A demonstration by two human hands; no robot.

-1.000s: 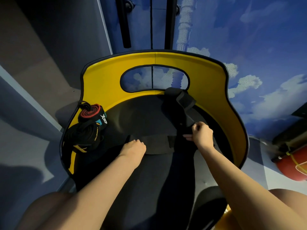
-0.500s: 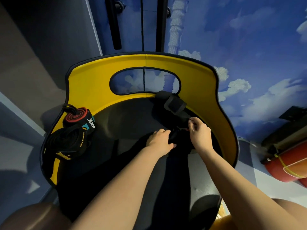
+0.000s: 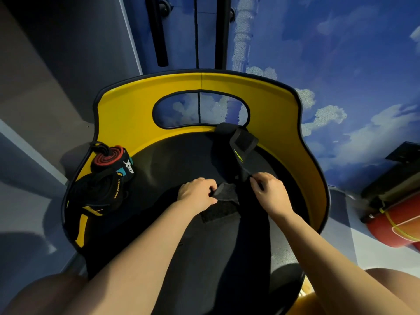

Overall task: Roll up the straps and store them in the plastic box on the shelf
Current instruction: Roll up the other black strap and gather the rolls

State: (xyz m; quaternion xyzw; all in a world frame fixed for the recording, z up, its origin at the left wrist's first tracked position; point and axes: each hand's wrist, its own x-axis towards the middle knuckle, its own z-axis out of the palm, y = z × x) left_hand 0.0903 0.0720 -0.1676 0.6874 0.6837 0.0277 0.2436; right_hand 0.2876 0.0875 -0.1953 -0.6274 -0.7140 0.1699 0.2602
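Observation:
A long black strap [image 3: 242,155] with yellow lettering lies across the dark seat of a yellow chair [image 3: 284,123], its padded end near the backrest. My left hand [image 3: 196,192] pinches the strap's folded grey end [image 3: 223,190]. To the right, my right hand [image 3: 269,192] pinches the strap where it runs toward the backrest. A rolled red-and-black strap [image 3: 109,156] and a bundled black strap with yellow print [image 3: 100,196] sit at the seat's left edge. No plastic box or shelf shows.
The chair's yellow backrest curves around the seat, with an oval cutout [image 3: 201,110]. Behind it is a blue cloud-painted wall with black vertical bars [image 3: 159,30]. A red cylinder [image 3: 395,226] lies on the floor at the right. My knees flank the seat's front.
My left hand came in from the seat's left to the strap's middle, folded the end over and now pinches it. My right hand stayed on the strap.

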